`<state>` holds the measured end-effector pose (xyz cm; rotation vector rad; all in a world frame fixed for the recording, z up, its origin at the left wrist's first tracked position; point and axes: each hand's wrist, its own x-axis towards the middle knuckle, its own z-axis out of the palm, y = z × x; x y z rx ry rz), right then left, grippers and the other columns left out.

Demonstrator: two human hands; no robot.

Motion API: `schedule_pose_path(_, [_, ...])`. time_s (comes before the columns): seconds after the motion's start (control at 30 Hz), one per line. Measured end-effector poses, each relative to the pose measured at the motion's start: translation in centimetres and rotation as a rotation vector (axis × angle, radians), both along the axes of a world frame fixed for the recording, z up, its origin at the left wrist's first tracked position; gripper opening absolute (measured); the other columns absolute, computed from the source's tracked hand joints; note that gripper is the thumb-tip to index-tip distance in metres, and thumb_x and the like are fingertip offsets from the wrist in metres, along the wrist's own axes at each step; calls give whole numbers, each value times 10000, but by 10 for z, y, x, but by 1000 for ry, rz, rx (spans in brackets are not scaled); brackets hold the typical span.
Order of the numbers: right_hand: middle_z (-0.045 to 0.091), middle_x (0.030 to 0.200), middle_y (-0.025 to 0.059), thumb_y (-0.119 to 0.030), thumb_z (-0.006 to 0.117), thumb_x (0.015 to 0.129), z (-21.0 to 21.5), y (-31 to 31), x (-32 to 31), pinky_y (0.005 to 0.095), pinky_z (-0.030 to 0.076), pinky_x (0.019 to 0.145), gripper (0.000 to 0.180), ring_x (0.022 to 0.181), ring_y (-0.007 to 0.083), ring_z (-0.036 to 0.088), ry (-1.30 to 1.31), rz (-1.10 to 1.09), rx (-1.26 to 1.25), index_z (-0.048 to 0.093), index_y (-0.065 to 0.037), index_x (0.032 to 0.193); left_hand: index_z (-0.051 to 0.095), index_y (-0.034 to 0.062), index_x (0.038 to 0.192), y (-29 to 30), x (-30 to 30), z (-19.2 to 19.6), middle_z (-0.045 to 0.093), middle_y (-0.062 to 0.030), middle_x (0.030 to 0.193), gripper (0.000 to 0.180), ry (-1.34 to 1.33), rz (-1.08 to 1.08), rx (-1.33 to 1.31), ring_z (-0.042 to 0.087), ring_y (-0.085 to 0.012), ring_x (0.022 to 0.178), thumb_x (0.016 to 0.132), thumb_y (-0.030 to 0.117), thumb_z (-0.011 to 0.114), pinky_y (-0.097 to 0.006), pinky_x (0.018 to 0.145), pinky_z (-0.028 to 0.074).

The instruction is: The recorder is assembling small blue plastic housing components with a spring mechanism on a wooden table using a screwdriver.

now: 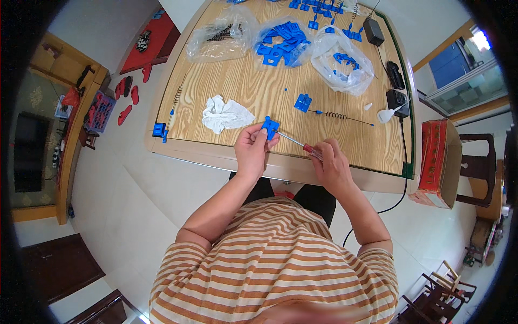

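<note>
My left hand [252, 144] pinches a small blue plastic part [270, 127] just above the near edge of the wooden table [216, 92]. My right hand [330, 162] grips a screwdriver [302, 146] by its red handle, and the metal shaft points left with its tip at the blue part. Another blue part [302, 102] lies on the table just beyond, beside a coiled spring on a thin rod [342, 115].
A crumpled white cloth [225, 114] lies left of my hands. Three clear plastic bags [283, 43] with blue parts and springs sit at the far side. Black adapters and a cable [396, 89] line the right edge. A red carton [437, 162] stands right of the table.
</note>
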<state>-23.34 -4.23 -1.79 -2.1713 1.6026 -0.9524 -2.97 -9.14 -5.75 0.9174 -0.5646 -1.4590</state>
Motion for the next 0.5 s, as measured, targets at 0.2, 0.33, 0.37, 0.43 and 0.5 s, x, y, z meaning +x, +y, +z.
schedule_pose_path(0.2, [561, 926, 152, -122, 663, 837, 4, -5, -4, 415, 484, 645, 274, 786, 356, 588, 180, 59, -194, 564, -15, 1069, 518, -9, 1077, 0, 1, -2, 643, -151, 967, 139, -29, -5, -6, 675, -230, 847, 946, 35, 533, -335, 752, 593])
schedule_pose_path(0.33, [564, 907, 146, -129, 662, 837, 10, -3, 1, 414, 483, 643, 278, 775, 348, 590, 148, 43, -68, 566, -15, 1071, 518, -11, 1076, 1, -1, 1, 642, -153, 966, 136, -43, -6, -11, 674, -230, 842, 946, 31, 529, -340, 759, 594])
schedule_pose_path(0.37, [564, 907, 146, -129, 663, 835, 12, -2, 2, 413, 483, 645, 272, 773, 347, 590, 95, 29, -42, 566, -16, 1063, 518, -11, 1076, 1, 0, 1, 642, -153, 966, 136, -44, -5, -11, 674, -230, 842, 946, 31, 529, -340, 759, 594])
schedule_pose_path(0.43, [563, 907, 147, -127, 664, 832, 7, -1, 3, 413, 484, 645, 265, 773, 347, 590, 55, 21, -40, 567, -16, 1052, 517, -12, 1074, 0, 1, -1, 641, -150, 956, 135, -35, 0, -11, 673, -228, 841, 946, 29, 527, -342, 760, 594])
schedule_pose_path(0.5, [562, 907, 149, -125, 665, 829, 4, -1, 2, 413, 484, 646, 257, 774, 348, 589, 16, 11, -39, 567, -16, 1040, 517, -13, 1074, 1, 0, 0, 640, -148, 950, 135, -35, 4, -3, 674, -228, 839, 946, 29, 528, -343, 759, 594])
